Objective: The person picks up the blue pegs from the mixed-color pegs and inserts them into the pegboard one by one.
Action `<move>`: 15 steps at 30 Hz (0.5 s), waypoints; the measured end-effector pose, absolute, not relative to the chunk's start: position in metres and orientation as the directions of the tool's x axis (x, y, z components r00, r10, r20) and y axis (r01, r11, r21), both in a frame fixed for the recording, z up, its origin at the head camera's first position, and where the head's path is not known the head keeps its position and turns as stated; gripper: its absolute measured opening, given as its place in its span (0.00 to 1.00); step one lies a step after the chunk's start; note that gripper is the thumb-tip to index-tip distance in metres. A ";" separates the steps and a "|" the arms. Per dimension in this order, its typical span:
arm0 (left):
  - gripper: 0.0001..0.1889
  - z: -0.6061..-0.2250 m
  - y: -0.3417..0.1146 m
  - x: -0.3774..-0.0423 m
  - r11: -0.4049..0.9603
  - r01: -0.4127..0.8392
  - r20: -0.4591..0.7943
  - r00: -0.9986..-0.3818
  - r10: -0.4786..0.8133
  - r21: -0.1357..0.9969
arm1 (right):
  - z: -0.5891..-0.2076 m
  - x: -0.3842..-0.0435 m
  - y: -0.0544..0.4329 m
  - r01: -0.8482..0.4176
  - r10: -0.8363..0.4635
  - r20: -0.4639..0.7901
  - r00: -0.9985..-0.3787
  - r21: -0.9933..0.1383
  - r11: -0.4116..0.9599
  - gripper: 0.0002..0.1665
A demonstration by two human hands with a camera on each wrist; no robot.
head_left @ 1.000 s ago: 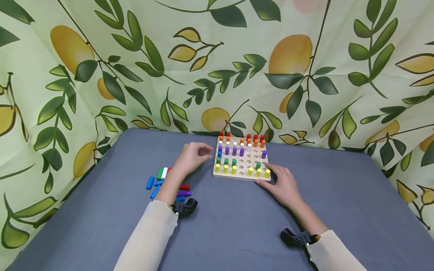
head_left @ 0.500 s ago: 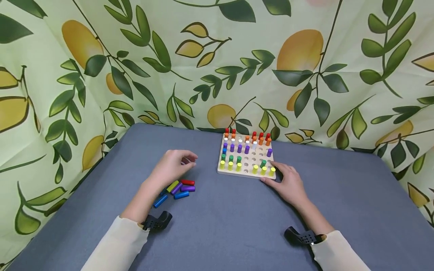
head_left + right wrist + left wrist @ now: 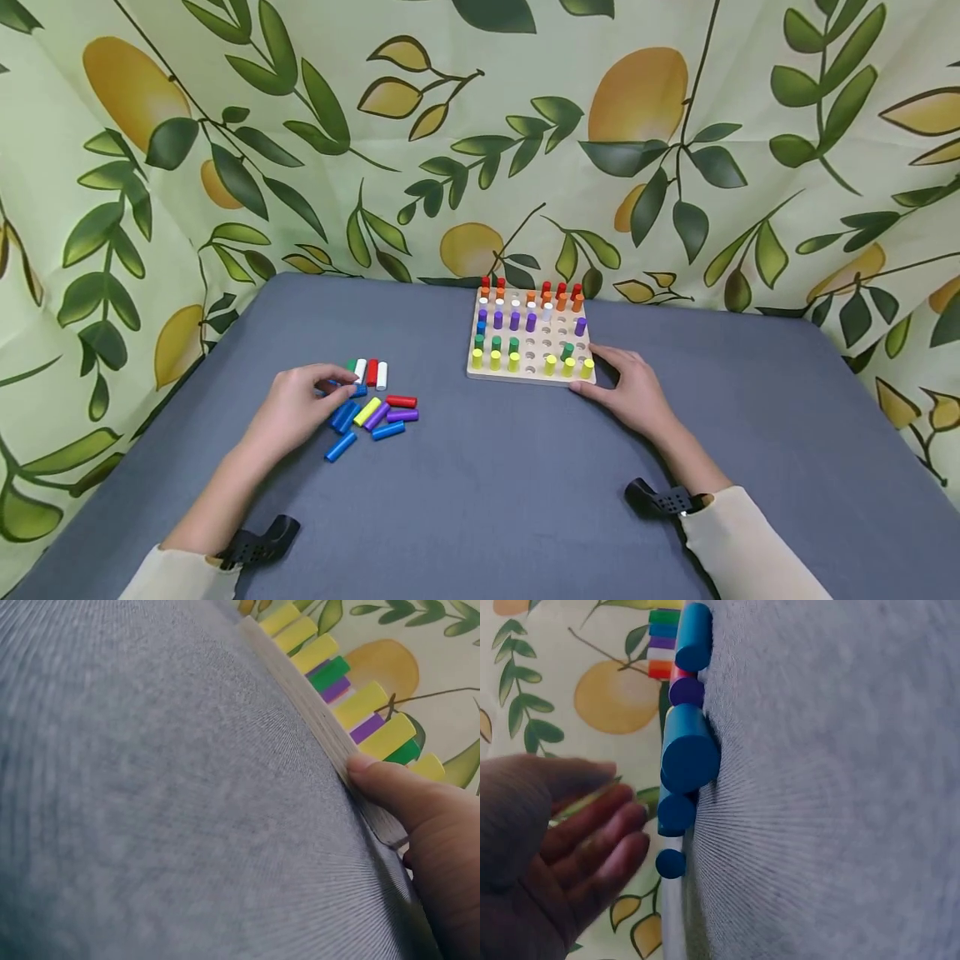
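My left hand [image 3: 300,404] hovers at the left side of a loose pile of pegs, thumb and fingertips apart with nothing between them. In the left wrist view its curved fingers [image 3: 607,847] are beside several blue pegs [image 3: 690,754]. The pile also has two white pegs, red pegs [image 3: 401,402], purple pegs [image 3: 402,415], a yellow peg [image 3: 367,412] and a partly hidden green one. My right hand [image 3: 630,387] grips the near right corner of a wooden pegboard [image 3: 525,379], thumb [image 3: 367,769] on its front edge and fingers along its right side.
Colour rows of upright pegs stand in the board: red at the back, then orange, white, purple, blue, green and yellow [image 3: 495,361], with some bare holes between. A grey cloth [image 3: 487,500] covers the table. A leaf-and-fruit patterned curtain [image 3: 420,192] hangs behind.
My left hand has moved left and toward me, from beside the board to the peg pile, uncovering more pegs. My right hand keeps its hold on the board.
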State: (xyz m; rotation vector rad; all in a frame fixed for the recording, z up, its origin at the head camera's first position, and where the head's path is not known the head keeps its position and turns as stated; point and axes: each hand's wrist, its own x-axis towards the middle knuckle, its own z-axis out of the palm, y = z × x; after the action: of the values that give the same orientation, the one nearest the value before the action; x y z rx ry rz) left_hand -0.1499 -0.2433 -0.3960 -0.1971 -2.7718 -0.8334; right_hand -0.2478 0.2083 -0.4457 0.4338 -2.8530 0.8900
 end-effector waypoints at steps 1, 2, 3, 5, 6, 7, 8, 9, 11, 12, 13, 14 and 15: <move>0.07 -0.396 -0.245 -0.150 0.828 0.186 0.264 -0.963 0.048 0.529 | -0.445 -0.249 0.207 -0.305 -0.233 0.200 -0.952 -0.535 0.788 0.47; 0.07 -0.395 -0.245 -0.150 0.829 0.174 0.257 -0.966 0.038 0.532 | -0.445 -0.249 0.207 -0.303 -0.232 0.197 -0.953 -0.531 0.791 0.47; 0.07 -0.394 -0.246 -0.149 0.828 0.167 0.248 -0.968 0.034 0.536 | -0.444 -0.249 0.207 -0.300 -0.231 0.194 -0.953 -0.529 0.794 0.48; 0.07 -0.394 -0.246 -0.148 0.829 0.152 0.226 -0.974 0.032 0.538 | -0.444 -0.250 0.206 -0.298 -0.231 0.190 -0.954 -0.523 0.799 0.48; 0.07 -0.393 -0.245 -0.147 0.832 0.140 0.217 -0.976 0.025 0.537 | -0.445 -0.250 0.205 -0.298 -0.232 0.190 -0.954 -0.521 0.800 0.48; 0.07 -0.393 -0.244 -0.146 0.836 0.128 0.211 -0.977 0.015 0.534 | -0.445 -0.250 0.205 -0.300 -0.234 0.192 -0.953 -0.519 0.801 0.48; 0.07 -0.393 -0.244 -0.145 0.841 0.117 0.210 -0.978 0.004 0.528 | -0.446 -0.251 0.205 -0.302 -0.235 0.192 -0.953 -0.519 0.800 0.48; 0.07 -0.393 -0.243 -0.144 0.846 0.109 0.216 -0.976 -0.008 0.522 | -0.446 -0.251 0.205 -0.303 -0.237 0.192 -0.952 -0.518 0.800 0.48; 0.07 -0.393 -0.240 -0.142 0.857 0.089 0.222 -0.975 -0.030 0.508 | -0.446 -0.250 0.205 -0.308 -0.241 0.193 -0.951 -0.519 0.798 0.49; 0.07 -0.392 -0.239 -0.140 0.858 0.085 0.224 -0.974 -0.036 0.506 | -0.446 -0.250 0.205 -0.309 -0.242 0.194 -0.951 -0.518 0.797 0.48; 0.07 -0.392 -0.238 -0.139 0.860 0.087 0.226 -0.974 -0.034 0.503 | -0.446 -0.250 0.206 -0.309 -0.242 0.195 -0.950 -0.520 0.796 0.48; 0.07 -0.392 -0.236 -0.137 0.859 0.092 0.225 -0.974 -0.028 0.504 | -0.446 -0.249 0.207 -0.308 -0.241 0.194 -0.951 -0.521 0.796 0.48; 0.07 -0.392 -0.236 -0.134 0.858 0.097 0.223 -0.975 -0.021 0.505 | -0.446 -0.249 0.207 -0.307 -0.240 0.192 -0.951 -0.520 0.797 0.48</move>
State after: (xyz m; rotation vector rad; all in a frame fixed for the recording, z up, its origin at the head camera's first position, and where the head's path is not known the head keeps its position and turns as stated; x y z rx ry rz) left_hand -0.1342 -0.2355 -0.3915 -0.0582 -2.8121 -0.7808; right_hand -0.2486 0.2072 -0.4461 0.4381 -2.8669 0.8602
